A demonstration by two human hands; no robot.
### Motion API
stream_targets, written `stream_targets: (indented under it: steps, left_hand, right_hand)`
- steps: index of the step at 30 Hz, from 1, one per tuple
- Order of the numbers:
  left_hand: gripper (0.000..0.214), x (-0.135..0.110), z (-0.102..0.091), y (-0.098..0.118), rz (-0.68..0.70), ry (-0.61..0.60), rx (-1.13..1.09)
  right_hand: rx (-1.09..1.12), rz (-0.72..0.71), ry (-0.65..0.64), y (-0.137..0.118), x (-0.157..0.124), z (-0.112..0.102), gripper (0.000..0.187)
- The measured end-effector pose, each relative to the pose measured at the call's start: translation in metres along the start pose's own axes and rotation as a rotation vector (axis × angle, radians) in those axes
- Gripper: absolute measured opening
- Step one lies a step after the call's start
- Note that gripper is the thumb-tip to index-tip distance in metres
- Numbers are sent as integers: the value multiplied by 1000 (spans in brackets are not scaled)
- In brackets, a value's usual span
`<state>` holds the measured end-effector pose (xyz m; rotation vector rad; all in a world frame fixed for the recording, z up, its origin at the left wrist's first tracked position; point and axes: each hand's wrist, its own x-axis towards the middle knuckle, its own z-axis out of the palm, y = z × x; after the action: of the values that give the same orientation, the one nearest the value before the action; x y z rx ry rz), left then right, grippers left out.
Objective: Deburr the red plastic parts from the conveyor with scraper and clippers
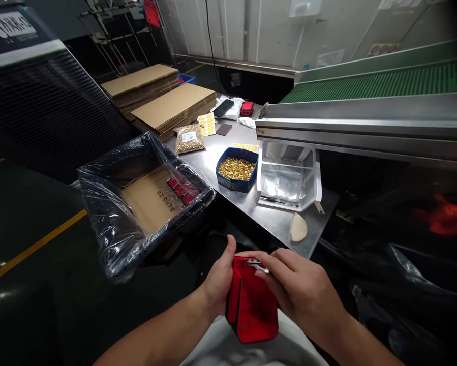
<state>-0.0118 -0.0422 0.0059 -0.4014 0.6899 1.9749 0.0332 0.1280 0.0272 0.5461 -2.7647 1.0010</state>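
Observation:
Low in front of me, my left hand (pixel 217 284) grips the left side of a red plastic case part (pixel 256 310) with black edging, thumb pointing up. Its hollow inner face is turned toward me. My right hand (pixel 302 284) is closed at the part's upper right corner. Between its thumb and fingers is a small silver metal tool (pixel 256 265), perhaps tweezers, mostly covered by the fingers. The tool lies at the part's top edge; whether it touches a small piece there I cannot tell.
A black-lined bin (pixel 114 239) at left holds cardboard and red-black parts (pixel 180 190). On the metal table (pixel 228 137) are a blue tray of brass-coloured pieces (pixel 236 169), a bag of similar pieces (pixel 190 139), a white tray (pixel 287 175) and cardboard stacks (pixel 175 107). A green conveyor (pixel 384 79) slopes at right.

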Motion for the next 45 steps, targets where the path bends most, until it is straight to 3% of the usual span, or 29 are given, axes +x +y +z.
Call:
stream_targets:
  steps: [4, 13, 20, 23, 28, 32, 35, 37, 38, 40, 42, 44, 45]
  left_hand:
    - [77, 1, 1, 0, -45, -92, -92]
    - [83, 2, 3, 0, -178, -130, -209]
    - [80, 4, 0, -4, -179, -151, -210]
    - [86, 6, -4, -3, -168, -116, -151]
    - [87, 8, -10, -2, -104, 54, -77]
    - [92, 10, -2, -2, -114, 125, -133]
    - [93, 13, 6, -4, -126, 156, -191]
    - [93, 15, 9, -7, -113, 216, -175]
    - [90, 16, 9, -9, -58, 276, -136]
    - [77, 15, 9, -15, 200, 413, 67]
    - [56, 10, 9, -21, 566, 487, 419]
    - [40, 1, 10, -26, 829, 444, 768]
    - [37, -3, 11, -29, 885, 399, 893]
  right_hand:
    - [-109, -112, -1, 0, 5, 1, 28]
    - [-187, -222, -29, 2, 10, 2, 28]
    - [-304, -313, -30, 7, 15, -2, 26]
    - [-223, -255, 76, 14, 6, -5, 26]
    - [-22, -55, 260, 11, -17, -4, 29]
    - [-35, -281, 367, -15, -17, 11, 14]
    - [48, -370, 373, -28, -12, 24, 18]
    - [176, -265, 377, -29, -13, 30, 17]
    - [234, -144, 411, -28, -14, 31, 18]
    - [359, 222, 504, -23, -16, 31, 22]
    - [522, 552, 579, -16, -13, 28, 27]
    - [707, 700, 578, -11, -8, 24, 34]
    - [773, 729, 572, -9, -5, 22, 37]
